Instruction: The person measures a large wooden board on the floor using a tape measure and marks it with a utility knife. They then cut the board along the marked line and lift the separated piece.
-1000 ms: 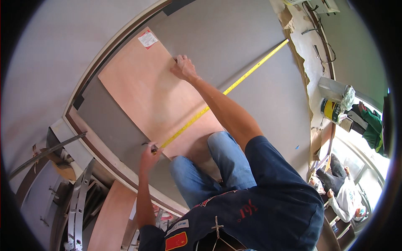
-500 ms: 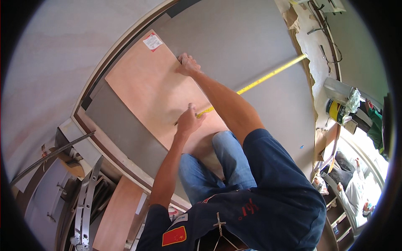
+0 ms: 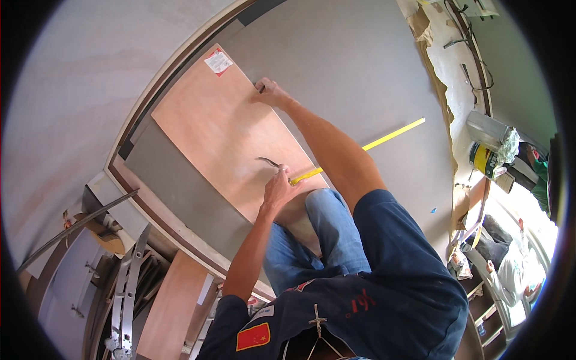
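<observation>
A pale plywood board [image 3: 204,120] with a white-and-red label lies on a large grey surface [image 3: 330,60]. My left hand [image 3: 282,187] is closed on a tape measure over the board's lower part, with a dark strap beside the fingers. The yellow blade [image 3: 393,135] runs up to the right, partly hidden behind my right forearm. My right hand [image 3: 269,91] is curled at the board's upper right edge around something small and dark that I cannot make out. My jeans-clad knees [image 3: 327,219] are at the board's lower end.
Torn paper and wires [image 3: 468,66] line the right edge, beside a black-and-yellow bucket [image 3: 483,159]. A person in white [image 3: 510,270] and a green garment [image 3: 540,186] are at far right. At lower left are a metal ladder [image 3: 129,288], a metal bar [image 3: 78,225] and planks [image 3: 171,300].
My left hand has moved right along the tape from the board's left edge. The blade's far end has drawn back from the paper-lined edge and dropped lower. My right hand has shifted slightly right.
</observation>
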A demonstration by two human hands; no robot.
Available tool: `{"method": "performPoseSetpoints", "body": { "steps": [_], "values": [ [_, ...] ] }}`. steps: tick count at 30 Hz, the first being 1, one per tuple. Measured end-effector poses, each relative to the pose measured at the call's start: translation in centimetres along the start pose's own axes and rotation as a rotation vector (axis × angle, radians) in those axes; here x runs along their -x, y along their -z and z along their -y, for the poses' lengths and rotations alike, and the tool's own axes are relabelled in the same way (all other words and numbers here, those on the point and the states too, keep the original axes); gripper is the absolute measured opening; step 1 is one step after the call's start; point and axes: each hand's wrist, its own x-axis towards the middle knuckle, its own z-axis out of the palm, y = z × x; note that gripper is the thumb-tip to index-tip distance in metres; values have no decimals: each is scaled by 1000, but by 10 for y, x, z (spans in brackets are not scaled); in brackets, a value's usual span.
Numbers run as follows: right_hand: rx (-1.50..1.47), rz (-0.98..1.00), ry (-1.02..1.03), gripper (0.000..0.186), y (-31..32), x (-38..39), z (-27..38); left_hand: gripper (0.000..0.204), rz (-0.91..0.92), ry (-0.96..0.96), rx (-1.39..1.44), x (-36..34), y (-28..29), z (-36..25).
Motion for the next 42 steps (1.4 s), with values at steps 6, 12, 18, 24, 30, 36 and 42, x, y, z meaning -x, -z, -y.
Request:
{"method": "performPoseSetpoints", "body": {
  "steps": [6,12,18,24,30,36,42],
  "values": [
    [70,32,-158,71,-1,0,11,65,-81,61,0,18,7,29],
    [129,33,-223,74,2,8,25,66,-135,161,-22,37,19,45],
    [182,15,-222,74,5,16,32,64,-291,186,-3,40,15,65],
    [211,15,-278,77,7,23,46,65,-562,146,73,23,11,93],
    [248,7,-276,85,4,27,53,61,-724,250,-123,-6,23,83],
    [360,-98,-314,92,-11,23,63,54,-803,261,-235,-12,2,86],
    [388,-142,-308,89,-22,8,55,45,-896,236,-316,-18,-10,88]
  ]
}}
